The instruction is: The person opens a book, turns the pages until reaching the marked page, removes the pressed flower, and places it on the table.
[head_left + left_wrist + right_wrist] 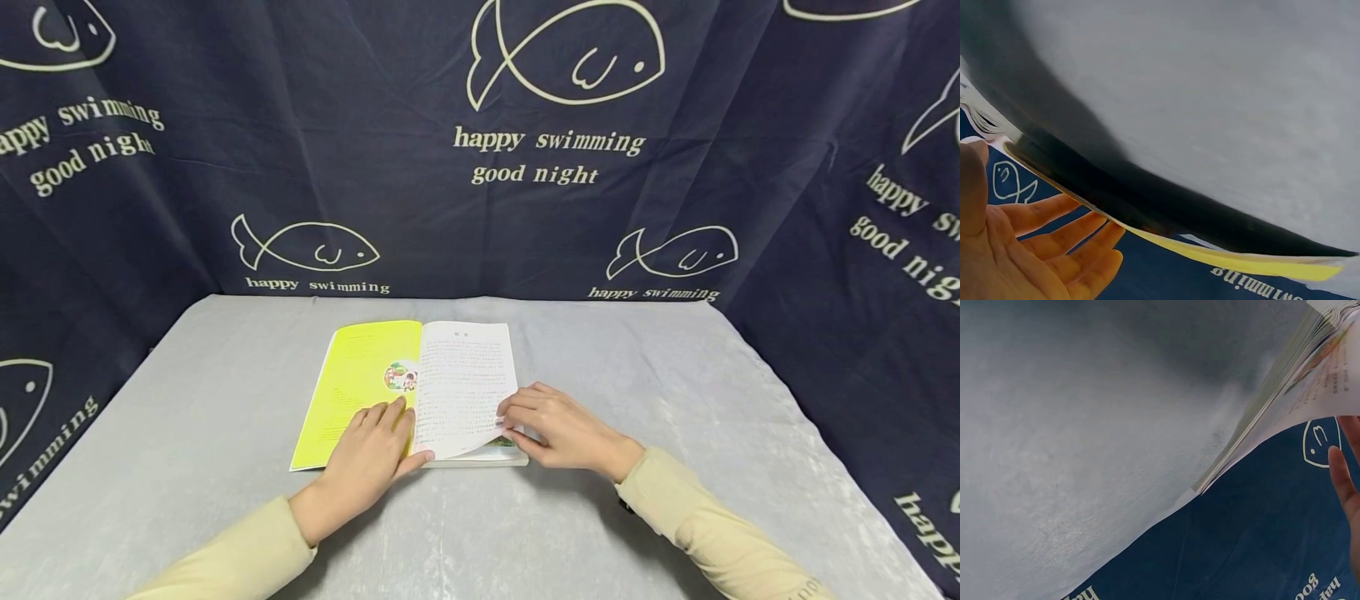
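An open book lies on the grey cloth, with a bright yellow page [322,417] on the left and a white printed page [461,375] on the right. My left hand [371,446] rests on the yellow page beside the spine, fingers extended and thumb reaching to the white page's lower edge. At the white page's lower right, my right hand [558,425] pinches the page, whose bottom corner curls up. Beneath it shows part of a coloured picture page [504,443]. In the right wrist view, the lifted page [1329,394] bows away from the page stack [1272,394].
A grey cloth [637,375] covers the table around the book. Dark blue curtains [420,150] with white fish drawings and lettering hang behind the table and at both sides.
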A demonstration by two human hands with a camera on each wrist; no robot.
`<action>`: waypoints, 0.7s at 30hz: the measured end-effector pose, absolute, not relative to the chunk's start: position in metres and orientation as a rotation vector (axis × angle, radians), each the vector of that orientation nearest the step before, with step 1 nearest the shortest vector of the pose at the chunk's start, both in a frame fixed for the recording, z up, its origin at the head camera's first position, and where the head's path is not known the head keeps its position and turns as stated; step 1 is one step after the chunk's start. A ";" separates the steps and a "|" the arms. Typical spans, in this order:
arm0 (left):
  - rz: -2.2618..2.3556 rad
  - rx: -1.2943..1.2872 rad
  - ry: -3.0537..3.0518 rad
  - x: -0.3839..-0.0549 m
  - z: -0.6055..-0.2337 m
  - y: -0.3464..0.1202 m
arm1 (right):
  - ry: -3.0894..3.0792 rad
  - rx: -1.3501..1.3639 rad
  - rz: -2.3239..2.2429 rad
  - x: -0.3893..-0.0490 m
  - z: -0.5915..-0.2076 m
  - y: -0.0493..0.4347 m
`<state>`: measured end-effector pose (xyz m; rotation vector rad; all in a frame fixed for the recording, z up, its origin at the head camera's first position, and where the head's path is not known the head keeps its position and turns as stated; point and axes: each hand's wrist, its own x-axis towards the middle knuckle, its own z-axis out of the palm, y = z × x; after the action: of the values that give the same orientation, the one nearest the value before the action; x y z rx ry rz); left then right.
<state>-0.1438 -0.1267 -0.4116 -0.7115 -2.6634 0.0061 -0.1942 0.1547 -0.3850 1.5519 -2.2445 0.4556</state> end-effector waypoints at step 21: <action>0.121 -0.690 -2.625 -0.143 -0.412 -0.119 | -2.067 1.494 0.514 -0.199 -0.377 0.154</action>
<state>-0.1434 -0.1192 -0.4120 -0.6900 -2.6250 0.1208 -0.1995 0.1536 -0.3771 1.4943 -2.0667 0.5144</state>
